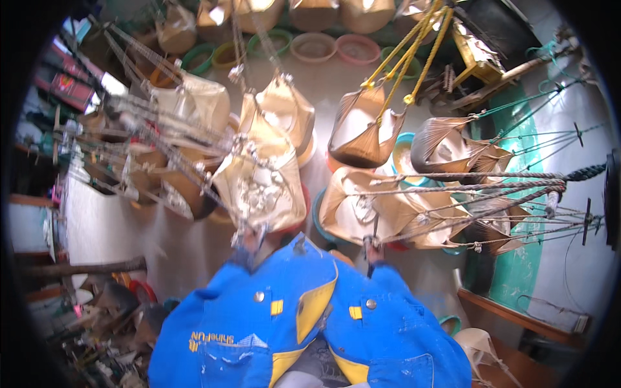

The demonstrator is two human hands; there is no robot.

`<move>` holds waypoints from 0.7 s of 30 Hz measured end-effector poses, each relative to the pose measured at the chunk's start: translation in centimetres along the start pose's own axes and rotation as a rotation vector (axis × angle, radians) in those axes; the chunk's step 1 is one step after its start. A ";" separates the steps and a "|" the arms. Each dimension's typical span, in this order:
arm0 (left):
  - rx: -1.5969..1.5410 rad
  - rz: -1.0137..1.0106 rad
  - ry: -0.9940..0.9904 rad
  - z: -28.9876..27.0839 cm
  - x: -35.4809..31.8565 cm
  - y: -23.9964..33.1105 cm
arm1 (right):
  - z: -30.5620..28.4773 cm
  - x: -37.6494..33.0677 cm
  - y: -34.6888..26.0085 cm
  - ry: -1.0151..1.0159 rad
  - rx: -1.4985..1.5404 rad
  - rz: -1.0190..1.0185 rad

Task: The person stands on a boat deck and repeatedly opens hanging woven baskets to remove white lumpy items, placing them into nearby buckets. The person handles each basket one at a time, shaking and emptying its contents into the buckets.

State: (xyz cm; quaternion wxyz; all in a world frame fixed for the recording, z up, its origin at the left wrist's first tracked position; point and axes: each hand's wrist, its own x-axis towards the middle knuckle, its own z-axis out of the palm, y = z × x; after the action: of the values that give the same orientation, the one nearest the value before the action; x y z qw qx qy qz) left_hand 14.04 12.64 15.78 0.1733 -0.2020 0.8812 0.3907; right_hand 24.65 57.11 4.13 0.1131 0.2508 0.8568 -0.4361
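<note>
Two hands are reaching upward from blue jacket sleeves into a cluster of hanging cloth bags. The left hand is pressing against the underside of a tan cloth bag that is bulging with lumpy white material and hanging at centre frame; the hand is blurred, so whether it is clenched or released cannot be told. The right hand is closing around a thin dark rod just beneath a second cloth bag, which is lying to the right of the first and sagging under pale contents. Taut twisted ropes are running from this second bag toward the right edge, where a dark cord is continuing the line. Above, a brown sling bag is hanging from yellow ropes, with another pleated bag just beside it on the right. Further bags on metal chains are hanging to the left. Round plastic basins in green, pink and orange are standing on the wet grey floor at the top of the view, and a teal basin is showing between the bags.
</note>
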 end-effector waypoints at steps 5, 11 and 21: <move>0.268 0.047 0.009 -1.0 -1.4 -0.2 | 0.1 0.9 -0.6 -0.156 0.306 0.191; 0.073 -0.030 -0.018 -0.8 -1.4 0.2 | 1.4 2.1 -1.1 0.343 2.043 0.721; 0.134 -0.066 -0.072 -2.1 -1.0 -0.1 | 4.1 4.6 2.6 0.138 2.247 0.636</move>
State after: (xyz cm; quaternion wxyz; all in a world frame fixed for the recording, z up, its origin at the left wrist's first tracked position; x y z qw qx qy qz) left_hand 14.62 11.20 17.49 0.2310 -0.2048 0.8913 0.3321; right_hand 22.00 56.59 -2.03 -0.1150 0.4361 -0.1078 -0.8860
